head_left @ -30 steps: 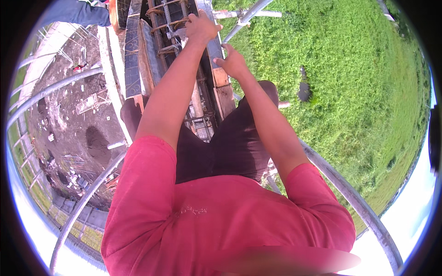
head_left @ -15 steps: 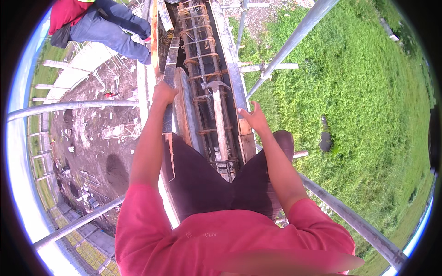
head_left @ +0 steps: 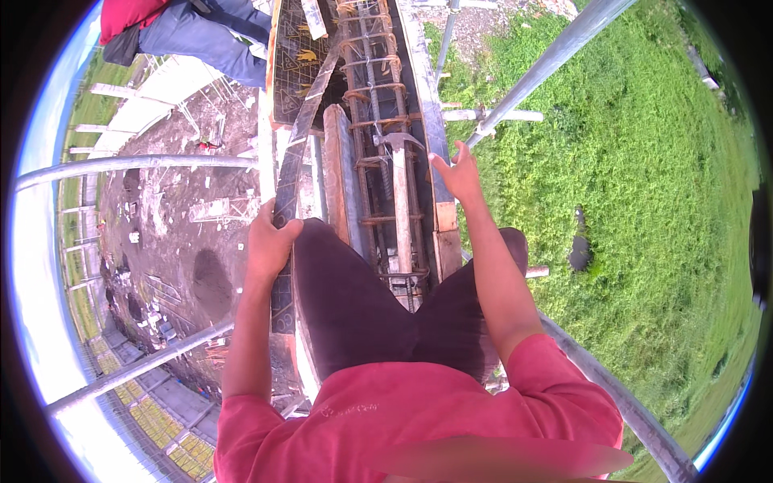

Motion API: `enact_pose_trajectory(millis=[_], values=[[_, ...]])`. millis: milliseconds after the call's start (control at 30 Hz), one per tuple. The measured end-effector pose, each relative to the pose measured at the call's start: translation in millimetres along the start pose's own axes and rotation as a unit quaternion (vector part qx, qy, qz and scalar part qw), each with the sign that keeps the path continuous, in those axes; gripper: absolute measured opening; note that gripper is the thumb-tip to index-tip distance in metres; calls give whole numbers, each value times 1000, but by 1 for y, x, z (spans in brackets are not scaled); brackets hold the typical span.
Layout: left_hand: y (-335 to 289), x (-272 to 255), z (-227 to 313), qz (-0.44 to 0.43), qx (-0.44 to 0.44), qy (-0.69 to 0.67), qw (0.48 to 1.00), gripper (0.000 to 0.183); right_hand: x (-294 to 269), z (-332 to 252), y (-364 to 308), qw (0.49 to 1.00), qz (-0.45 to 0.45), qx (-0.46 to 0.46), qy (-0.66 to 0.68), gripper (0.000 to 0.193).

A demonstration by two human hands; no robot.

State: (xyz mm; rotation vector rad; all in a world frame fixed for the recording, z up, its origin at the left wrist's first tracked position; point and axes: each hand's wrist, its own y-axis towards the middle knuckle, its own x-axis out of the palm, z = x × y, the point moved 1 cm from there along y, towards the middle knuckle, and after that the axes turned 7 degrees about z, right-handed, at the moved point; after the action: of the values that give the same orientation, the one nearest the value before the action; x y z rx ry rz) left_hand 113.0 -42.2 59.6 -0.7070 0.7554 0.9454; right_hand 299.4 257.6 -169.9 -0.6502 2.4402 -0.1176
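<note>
My left hand (head_left: 272, 245) is closed around a long, narrow dark formwork strip (head_left: 307, 109) beside my left thigh. The strip slants away to the far end of the formwork. My right hand (head_left: 460, 175) is at the right side board (head_left: 433, 121), thumb near its top edge and fingers spread. Between my legs a claw hammer (head_left: 402, 201) with a pale wooden handle lies on the rusty rebar cage (head_left: 376, 97). Left of the cage, a thick wood-edged panel (head_left: 336, 173) leans inside the form.
A co-worker in blue jeans (head_left: 205, 44) is at the far left, by a dark formwork panel (head_left: 299, 68). Metal scaffold pipes (head_left: 555, 56) cross both sides. Far below are muddy ground (head_left: 169, 217) on the left and green growth (head_left: 636, 177) on the right.
My left hand has drawn the dark strip back toward me, opening a gap beside the wood-edged panel. My right hand has shifted slightly farther along the side board. The view has shifted.
</note>
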Motion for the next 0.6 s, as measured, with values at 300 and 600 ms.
enact_pose_trajectory(millis=[300,600], values=[[-29,-3,-11,43,3,-39,998,80,8,-25,-14,983,84,-75,-142,89],[-111,-48,-37,41,-67,-90,993,75,84,-135,-55,978,-128,-148,78,59]])
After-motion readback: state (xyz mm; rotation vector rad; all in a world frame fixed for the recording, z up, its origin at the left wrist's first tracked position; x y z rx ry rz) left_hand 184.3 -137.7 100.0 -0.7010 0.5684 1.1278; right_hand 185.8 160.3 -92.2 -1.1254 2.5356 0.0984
